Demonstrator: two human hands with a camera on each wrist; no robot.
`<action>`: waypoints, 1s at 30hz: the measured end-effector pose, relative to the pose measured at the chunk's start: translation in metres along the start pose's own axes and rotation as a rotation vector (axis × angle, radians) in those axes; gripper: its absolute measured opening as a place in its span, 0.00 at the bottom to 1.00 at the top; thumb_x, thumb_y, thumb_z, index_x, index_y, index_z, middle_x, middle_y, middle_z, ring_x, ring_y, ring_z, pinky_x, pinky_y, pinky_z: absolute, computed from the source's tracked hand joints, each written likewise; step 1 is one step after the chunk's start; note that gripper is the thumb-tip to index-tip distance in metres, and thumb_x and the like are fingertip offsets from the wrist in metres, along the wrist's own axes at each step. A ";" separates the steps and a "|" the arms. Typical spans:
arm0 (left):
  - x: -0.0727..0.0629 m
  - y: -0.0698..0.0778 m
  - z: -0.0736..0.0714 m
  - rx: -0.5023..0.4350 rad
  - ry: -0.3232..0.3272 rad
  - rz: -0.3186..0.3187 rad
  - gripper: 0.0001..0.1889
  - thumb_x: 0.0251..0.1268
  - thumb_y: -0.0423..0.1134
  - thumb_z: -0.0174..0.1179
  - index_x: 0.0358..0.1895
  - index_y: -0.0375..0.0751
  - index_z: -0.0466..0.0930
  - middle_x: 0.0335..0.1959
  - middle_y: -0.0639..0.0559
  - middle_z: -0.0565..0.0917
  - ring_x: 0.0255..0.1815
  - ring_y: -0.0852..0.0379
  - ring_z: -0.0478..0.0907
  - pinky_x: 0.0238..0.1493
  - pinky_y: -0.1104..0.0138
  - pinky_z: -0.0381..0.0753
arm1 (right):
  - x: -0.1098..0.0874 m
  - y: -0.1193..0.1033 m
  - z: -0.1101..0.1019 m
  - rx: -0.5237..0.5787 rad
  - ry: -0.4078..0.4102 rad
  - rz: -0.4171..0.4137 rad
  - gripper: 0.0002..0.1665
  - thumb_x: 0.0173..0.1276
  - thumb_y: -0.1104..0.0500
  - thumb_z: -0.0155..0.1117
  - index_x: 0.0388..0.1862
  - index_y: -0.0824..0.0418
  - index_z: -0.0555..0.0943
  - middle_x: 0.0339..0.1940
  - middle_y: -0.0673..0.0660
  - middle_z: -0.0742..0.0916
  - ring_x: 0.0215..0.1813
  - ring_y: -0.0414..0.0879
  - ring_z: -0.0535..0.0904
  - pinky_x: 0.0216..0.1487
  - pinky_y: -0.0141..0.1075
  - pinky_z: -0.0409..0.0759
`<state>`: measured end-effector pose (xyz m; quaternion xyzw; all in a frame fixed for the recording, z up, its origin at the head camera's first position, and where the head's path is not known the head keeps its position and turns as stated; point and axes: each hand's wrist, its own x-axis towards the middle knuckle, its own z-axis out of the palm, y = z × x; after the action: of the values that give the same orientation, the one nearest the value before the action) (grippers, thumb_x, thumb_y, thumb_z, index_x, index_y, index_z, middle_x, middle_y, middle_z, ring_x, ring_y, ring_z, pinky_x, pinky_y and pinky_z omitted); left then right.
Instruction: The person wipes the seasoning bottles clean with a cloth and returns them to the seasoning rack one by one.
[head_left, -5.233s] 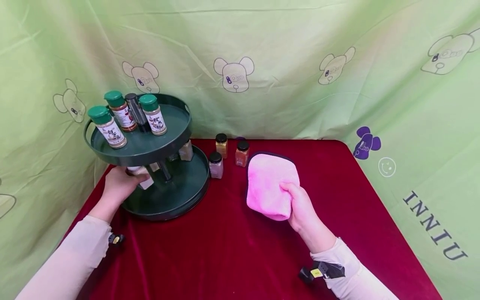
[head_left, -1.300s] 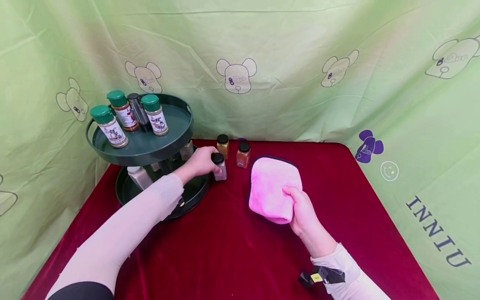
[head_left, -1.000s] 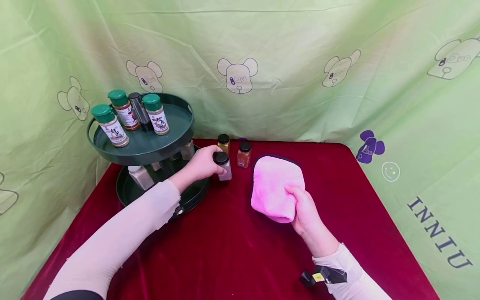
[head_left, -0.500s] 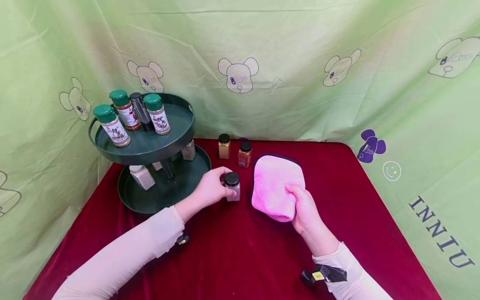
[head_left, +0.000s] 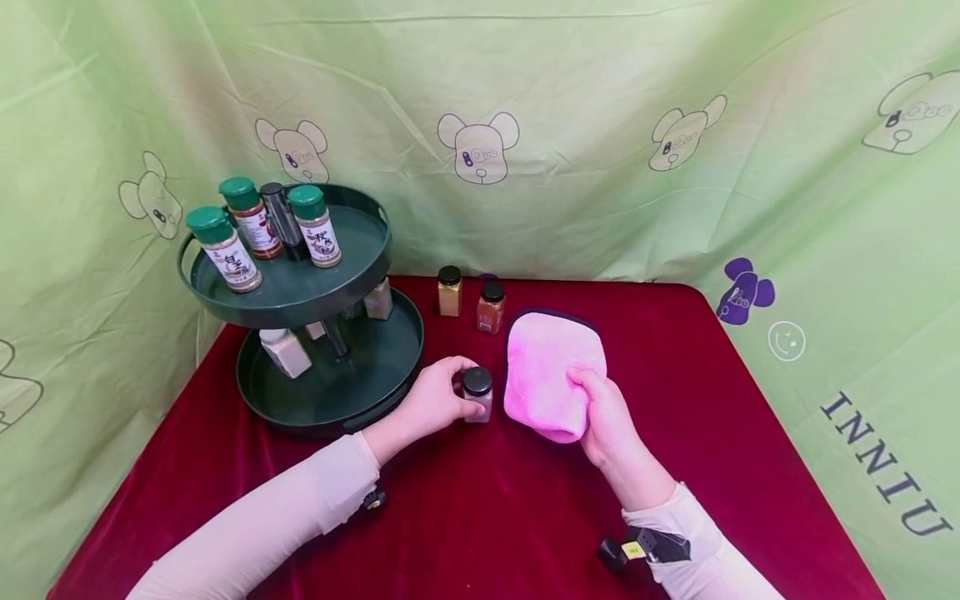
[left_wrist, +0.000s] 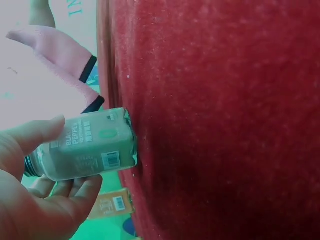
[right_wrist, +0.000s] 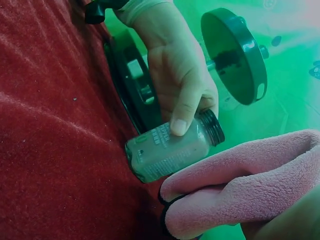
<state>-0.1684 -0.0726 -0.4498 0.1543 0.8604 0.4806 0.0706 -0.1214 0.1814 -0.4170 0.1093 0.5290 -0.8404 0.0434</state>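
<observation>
My left hand (head_left: 433, 400) grips a small square glass spice jar (head_left: 477, 404) with a black lid, thumb on one side and fingers on the other. Its label reads black pepper in the left wrist view, where the jar's base (left_wrist: 131, 137) is right at the red cloth. In my right hand (head_left: 609, 423) is a folded pink towel (head_left: 551, 367) with dark edging, pinched under the thumb. The towel is just right of the jar, and in the right wrist view its folded edge (right_wrist: 195, 210) lies close beside the jar's lower end.
A dark green two-tier turntable rack (head_left: 360, 283) stands at the left. Several green-capped bottles (head_left: 232, 265) are on top; a white-capped jar (head_left: 287, 352) and others sit below. Behind the hands stand a yellow spice jar (head_left: 450, 297) and an orange-red one (head_left: 491, 314).
My left hand left the white-capped jar on the lower tier, took the black-lidded jar beside the rack and carried it forward and right. The right hand holds the towel almost unmoved.
</observation>
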 end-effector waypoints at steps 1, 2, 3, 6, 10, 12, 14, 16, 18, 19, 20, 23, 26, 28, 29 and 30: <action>0.000 -0.001 0.000 -0.013 -0.006 -0.003 0.25 0.49 0.34 0.81 0.52 0.46 0.82 0.48 0.51 0.85 0.48 0.53 0.83 0.55 0.58 0.84 | 0.001 0.000 0.001 -0.004 -0.001 0.002 0.06 0.78 0.62 0.53 0.40 0.59 0.77 0.29 0.48 0.87 0.33 0.39 0.85 0.40 0.31 0.83; 0.000 -0.002 0.000 -0.028 -0.014 -0.008 0.25 0.49 0.34 0.81 0.53 0.46 0.82 0.48 0.51 0.85 0.48 0.53 0.84 0.55 0.57 0.84 | 0.001 0.000 0.001 -0.011 -0.002 0.002 0.06 0.78 0.63 0.53 0.40 0.59 0.77 0.29 0.48 0.87 0.33 0.39 0.85 0.40 0.31 0.83; 0.000 -0.002 0.000 -0.036 -0.020 -0.015 0.25 0.50 0.35 0.80 0.53 0.46 0.82 0.48 0.51 0.85 0.48 0.53 0.84 0.55 0.58 0.84 | 0.002 0.000 0.002 -0.018 -0.004 0.004 0.06 0.78 0.63 0.53 0.39 0.59 0.76 0.28 0.49 0.86 0.33 0.39 0.85 0.40 0.31 0.83; 0.001 -0.005 0.000 -0.050 -0.040 -0.029 0.24 0.51 0.36 0.80 0.54 0.46 0.83 0.48 0.51 0.87 0.47 0.54 0.85 0.53 0.59 0.84 | 0.005 0.001 0.006 -0.063 -0.012 0.010 0.05 0.77 0.62 0.54 0.39 0.59 0.76 0.28 0.49 0.87 0.32 0.40 0.85 0.38 0.32 0.83; 0.003 -0.006 -0.001 -0.064 -0.075 -0.051 0.23 0.52 0.40 0.80 0.53 0.47 0.85 0.47 0.54 0.88 0.45 0.56 0.84 0.49 0.61 0.84 | 0.007 0.003 0.015 -0.133 -0.020 0.012 0.05 0.76 0.61 0.55 0.40 0.61 0.76 0.27 0.49 0.87 0.31 0.40 0.84 0.38 0.33 0.83; 0.003 -0.006 -0.002 -0.078 -0.095 -0.058 0.22 0.53 0.40 0.80 0.53 0.49 0.86 0.46 0.55 0.88 0.44 0.55 0.84 0.48 0.61 0.83 | 0.007 0.004 0.022 -0.170 -0.028 0.012 0.06 0.75 0.61 0.56 0.41 0.63 0.76 0.27 0.50 0.87 0.32 0.40 0.84 0.38 0.33 0.83; 0.003 -0.005 -0.004 -0.076 -0.104 -0.054 0.22 0.52 0.41 0.80 0.52 0.50 0.86 0.44 0.56 0.88 0.43 0.55 0.84 0.47 0.61 0.83 | 0.008 0.005 0.032 -0.223 -0.045 0.003 0.08 0.75 0.60 0.57 0.44 0.66 0.77 0.28 0.49 0.87 0.33 0.40 0.84 0.41 0.32 0.83; 0.003 -0.005 -0.006 -0.067 -0.108 -0.043 0.21 0.53 0.42 0.80 0.52 0.51 0.87 0.43 0.58 0.88 0.43 0.55 0.83 0.46 0.61 0.82 | 0.010 0.005 0.042 -0.298 -0.069 -0.006 0.12 0.75 0.59 0.58 0.47 0.69 0.77 0.30 0.50 0.87 0.35 0.41 0.85 0.42 0.32 0.83; 0.002 -0.007 -0.008 -0.043 -0.102 -0.033 0.21 0.53 0.43 0.79 0.52 0.53 0.87 0.42 0.59 0.88 0.42 0.55 0.83 0.45 0.61 0.82 | 0.011 0.004 0.052 -0.384 -0.093 -0.012 0.15 0.75 0.58 0.58 0.48 0.70 0.79 0.30 0.50 0.87 0.35 0.42 0.85 0.41 0.32 0.83; 0.002 -0.008 -0.008 -0.032 -0.098 -0.028 0.21 0.53 0.43 0.79 0.52 0.53 0.87 0.42 0.59 0.89 0.42 0.56 0.83 0.45 0.61 0.82 | 0.011 0.002 0.057 -0.428 -0.103 -0.017 0.15 0.75 0.58 0.58 0.48 0.71 0.80 0.30 0.51 0.87 0.34 0.42 0.84 0.41 0.32 0.83; 0.002 -0.009 -0.009 -0.023 -0.093 -0.025 0.20 0.54 0.43 0.79 0.52 0.53 0.87 0.42 0.59 0.89 0.42 0.56 0.83 0.45 0.61 0.83 | 0.011 0.001 0.061 -0.471 -0.113 -0.020 0.16 0.75 0.57 0.58 0.48 0.70 0.81 0.29 0.51 0.87 0.33 0.42 0.84 0.39 0.33 0.83; 0.002 -0.012 -0.009 0.011 -0.075 -0.011 0.19 0.54 0.44 0.79 0.49 0.53 0.87 0.39 0.61 0.89 0.39 0.58 0.83 0.43 0.63 0.82 | 0.009 -0.003 0.074 -0.611 -0.132 -0.053 0.15 0.74 0.56 0.59 0.45 0.68 0.83 0.26 0.52 0.86 0.28 0.44 0.83 0.34 0.34 0.81; 0.003 -0.011 -0.009 0.059 -0.032 0.030 0.17 0.51 0.46 0.80 0.43 0.50 0.88 0.34 0.61 0.89 0.34 0.59 0.80 0.37 0.66 0.80 | 0.006 0.001 0.087 -0.841 -0.177 -0.196 0.14 0.73 0.55 0.58 0.40 0.64 0.84 0.23 0.54 0.84 0.26 0.45 0.80 0.30 0.35 0.79; 0.003 -0.010 -0.009 0.107 -0.002 0.086 0.19 0.48 0.44 0.80 0.44 0.46 0.87 0.35 0.57 0.89 0.34 0.58 0.80 0.38 0.67 0.79 | 0.003 0.007 0.092 -1.070 -0.254 -0.377 0.15 0.73 0.55 0.58 0.45 0.64 0.85 0.34 0.58 0.88 0.37 0.48 0.86 0.40 0.39 0.84; 0.004 -0.011 -0.009 0.137 -0.008 0.110 0.20 0.50 0.43 0.79 0.47 0.43 0.86 0.38 0.54 0.90 0.38 0.56 0.82 0.42 0.67 0.80 | 0.000 0.011 0.092 -1.196 -0.299 -0.480 0.17 0.73 0.55 0.57 0.50 0.65 0.85 0.41 0.60 0.89 0.45 0.50 0.87 0.47 0.41 0.84; 0.004 -0.009 -0.010 0.181 -0.016 0.190 0.21 0.53 0.43 0.76 0.50 0.40 0.85 0.43 0.51 0.90 0.42 0.55 0.83 0.47 0.67 0.80 | -0.002 0.015 0.091 -1.317 -0.352 -0.593 0.20 0.74 0.54 0.57 0.56 0.65 0.84 0.50 0.62 0.89 0.54 0.52 0.86 0.55 0.43 0.83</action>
<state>-0.1763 -0.0839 -0.4520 0.2445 0.8812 0.4042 0.0173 -0.1296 0.0933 -0.3920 -0.2229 0.9159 -0.3310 -0.0446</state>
